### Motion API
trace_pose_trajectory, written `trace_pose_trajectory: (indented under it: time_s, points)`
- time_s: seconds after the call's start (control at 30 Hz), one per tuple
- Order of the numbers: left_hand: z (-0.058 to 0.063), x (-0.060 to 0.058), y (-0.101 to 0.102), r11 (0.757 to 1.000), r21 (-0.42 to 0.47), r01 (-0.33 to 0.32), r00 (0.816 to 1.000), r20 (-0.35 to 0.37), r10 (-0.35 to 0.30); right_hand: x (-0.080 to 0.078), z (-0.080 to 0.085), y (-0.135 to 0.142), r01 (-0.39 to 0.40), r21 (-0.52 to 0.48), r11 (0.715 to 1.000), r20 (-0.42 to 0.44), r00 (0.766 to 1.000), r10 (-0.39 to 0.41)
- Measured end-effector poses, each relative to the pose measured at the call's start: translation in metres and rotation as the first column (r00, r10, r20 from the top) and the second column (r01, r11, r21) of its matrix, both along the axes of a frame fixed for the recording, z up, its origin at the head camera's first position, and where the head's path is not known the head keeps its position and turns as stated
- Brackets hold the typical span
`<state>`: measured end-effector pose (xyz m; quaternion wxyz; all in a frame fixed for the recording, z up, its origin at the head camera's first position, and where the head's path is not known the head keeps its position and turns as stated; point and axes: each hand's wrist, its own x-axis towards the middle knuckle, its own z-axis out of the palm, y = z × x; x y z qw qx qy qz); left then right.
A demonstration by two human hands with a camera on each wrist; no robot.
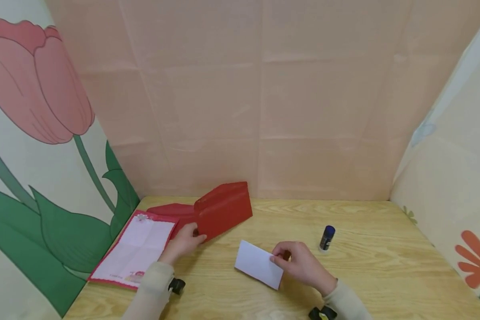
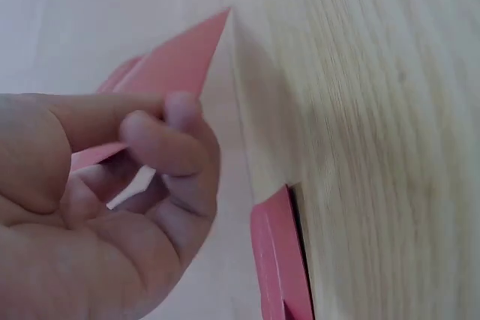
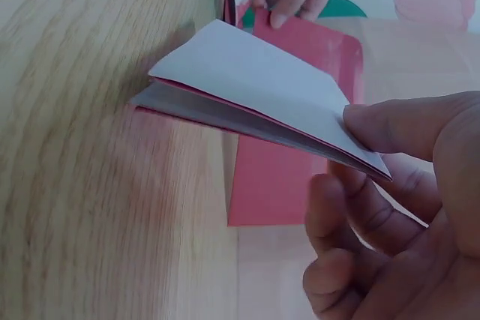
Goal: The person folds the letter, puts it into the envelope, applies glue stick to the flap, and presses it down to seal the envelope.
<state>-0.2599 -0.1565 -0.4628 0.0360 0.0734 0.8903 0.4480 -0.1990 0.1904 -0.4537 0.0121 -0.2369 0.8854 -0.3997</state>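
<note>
My left hand pinches the near left edge of a red envelope, which stands tilted up over the back of the table. In the left wrist view a pointed corner of that envelope shows beyond the curled fingers. Front and centre, my right hand holds a small folded paper by its right end, thumb on top and fingers beneath. The right wrist view shows the folded paper white on its upper face, with thin red edges and its layers slightly parted.
A white letter sheet with a red border lies at the left, beside the left forearm. Another red envelope lies behind it. A glue stick with a blue cap stands right of the right hand. A pink backdrop rises at the table's back edge.
</note>
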Motion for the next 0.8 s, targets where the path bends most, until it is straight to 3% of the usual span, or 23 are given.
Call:
trace_pose_trajectory:
  time_s: [0.3,0.5,0.8]
  points:
    - [0.004,0.014,0.000,0.987,0.123,0.104,0.994,0.021,-0.108,0.000,-0.001,0.004,0.026,-0.008,1.000,-0.027,0.999,-0.027]
    - [0.004,0.020,0.001,0.977,0.171,0.130,0.991,0.020,-0.135,0.001,0.000,0.007,0.038,-0.006,0.999,-0.045,0.998,-0.039]
    - [0.002,0.029,0.002,0.972,0.140,0.190,0.980,0.036,-0.197,0.001,0.002,0.012,0.049,-0.015,0.999,-0.071,0.996,-0.050]
